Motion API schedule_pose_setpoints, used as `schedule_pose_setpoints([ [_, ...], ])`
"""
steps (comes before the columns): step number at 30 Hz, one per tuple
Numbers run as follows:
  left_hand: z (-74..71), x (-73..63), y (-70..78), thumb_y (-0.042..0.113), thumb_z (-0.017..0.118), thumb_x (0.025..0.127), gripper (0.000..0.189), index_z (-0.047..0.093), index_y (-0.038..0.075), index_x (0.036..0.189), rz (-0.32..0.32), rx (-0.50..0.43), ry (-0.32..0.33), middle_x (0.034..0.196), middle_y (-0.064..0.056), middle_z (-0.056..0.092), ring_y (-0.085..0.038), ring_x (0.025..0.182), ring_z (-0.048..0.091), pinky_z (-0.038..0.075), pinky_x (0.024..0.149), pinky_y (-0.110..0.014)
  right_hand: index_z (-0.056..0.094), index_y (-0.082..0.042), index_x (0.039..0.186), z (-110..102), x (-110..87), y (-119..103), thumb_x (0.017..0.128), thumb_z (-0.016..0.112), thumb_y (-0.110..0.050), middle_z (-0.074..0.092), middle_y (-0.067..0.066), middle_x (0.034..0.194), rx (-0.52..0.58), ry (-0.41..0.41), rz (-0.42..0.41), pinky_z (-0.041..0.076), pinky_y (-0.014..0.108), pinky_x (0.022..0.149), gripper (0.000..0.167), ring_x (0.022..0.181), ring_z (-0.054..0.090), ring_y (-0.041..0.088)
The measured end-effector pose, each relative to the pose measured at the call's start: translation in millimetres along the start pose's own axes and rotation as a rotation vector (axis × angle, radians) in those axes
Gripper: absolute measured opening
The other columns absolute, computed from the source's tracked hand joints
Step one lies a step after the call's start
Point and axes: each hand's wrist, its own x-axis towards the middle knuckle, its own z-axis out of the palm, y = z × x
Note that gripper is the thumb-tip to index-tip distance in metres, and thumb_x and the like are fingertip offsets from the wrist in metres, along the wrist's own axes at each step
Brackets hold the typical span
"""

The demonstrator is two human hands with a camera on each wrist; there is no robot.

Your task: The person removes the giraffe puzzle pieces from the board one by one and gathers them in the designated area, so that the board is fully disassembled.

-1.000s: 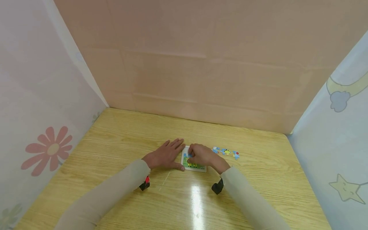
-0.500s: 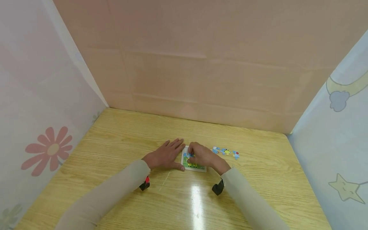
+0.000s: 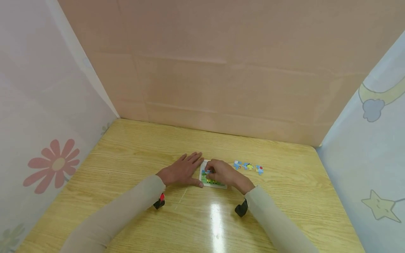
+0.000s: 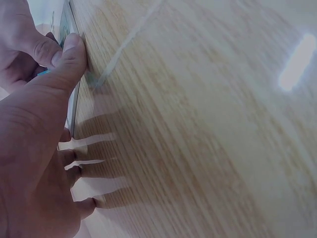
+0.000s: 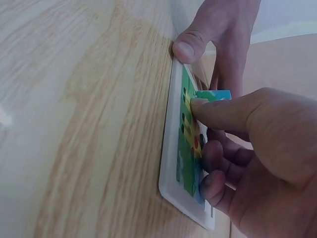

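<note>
A small jigsaw puzzle in a white frame (image 3: 223, 186) lies on the table, its picture green with yellow figures. My left hand (image 3: 183, 171) rests along the frame's left side with fingers spread. In the right wrist view, the left thumb (image 5: 185, 48) presses on a corner of the frame. My right hand (image 3: 224, 173) is over the puzzle and pinches a blue-and-green puzzle piece (image 5: 218, 94) between thumb and fingers. That piece stands up from the picture near the left side. The right hand hides much of the puzzle in the head view.
Three loose puzzle pieces lie right of the frame: a blue-and-white one (image 3: 237, 164), a yellow-and-blue one (image 3: 249, 166) and a blue one with a red spot (image 3: 259, 169). The wooden table (image 3: 152, 140) meets a brown backdrop (image 3: 221, 88) and patterned side cloths.
My right hand has shifted slightly and its fingers have turned a little over the puzzle's left part, with the piece. The left hand and the loose pieces have stayed put.
</note>
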Motion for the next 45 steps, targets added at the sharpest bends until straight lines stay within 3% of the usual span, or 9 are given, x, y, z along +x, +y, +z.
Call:
schedule_pose_setpoints([
  [11,-1.8,0.2,0.3,0.074,0.059,0.097,0.107,0.021,0.007,0.171,0.000,0.026,-0.007,0.182,-0.014,0.011,-0.035,0.170,0.011,0.020,0.134,-0.063,0.072,-0.010,0.117,0.1,-4.4,2.0,0.105,0.068,-0.015,0.069,0.003,0.106,0.036,0.005,-0.022,0.051,0.028,0.075,0.014,0.085,0.059,0.012],
  [17,-0.5,2.5,0.4,0.075,0.059,0.097,0.106,0.022,0.009,0.171,0.005,0.016,0.002,0.182,-0.012,0.012,-0.034,0.170,0.012,0.020,0.134,-0.063,0.075,-0.014,0.120,-5.4,-11.8,5.3,0.106,0.067,-0.021,0.069,0.001,0.109,0.115,0.071,-0.028,0.054,0.027,0.075,0.017,0.089,0.061,0.012],
  [26,0.3,2.5,-0.9,0.077,0.059,0.096,0.108,0.022,0.009,0.171,-0.006,0.023,0.000,0.182,-0.012,0.013,-0.034,0.169,0.013,0.020,0.134,-0.062,0.068,-0.002,0.136,-22.1,-32.2,11.6,0.116,0.047,-0.020,0.062,0.009,0.114,0.080,0.174,0.000,0.048,0.026,0.073,0.034,0.087,0.053,0.014],
  [37,0.6,1.5,-0.3,0.073,0.063,0.096,0.107,0.023,0.009,0.171,-0.006,0.003,0.000,0.182,-0.013,0.013,-0.034,0.169,0.014,0.019,0.134,-0.062,0.070,-0.008,0.126,-34.6,-61.7,34.2,0.110,0.061,-0.019,0.069,0.006,0.102,0.079,0.292,0.108,0.045,0.025,0.065,0.021,0.079,0.054,0.014],
  [45,1.5,2.3,-1.4,0.074,0.063,0.095,0.107,0.022,0.010,0.171,-0.019,-0.004,0.001,0.182,-0.011,0.012,-0.033,0.170,0.013,0.019,0.135,-0.062,0.067,-0.010,0.118,-39.4,-74.0,49.6,0.108,0.065,-0.017,0.067,0.005,0.099,0.095,0.288,0.119,0.043,0.023,0.062,0.013,0.075,0.051,0.013],
])
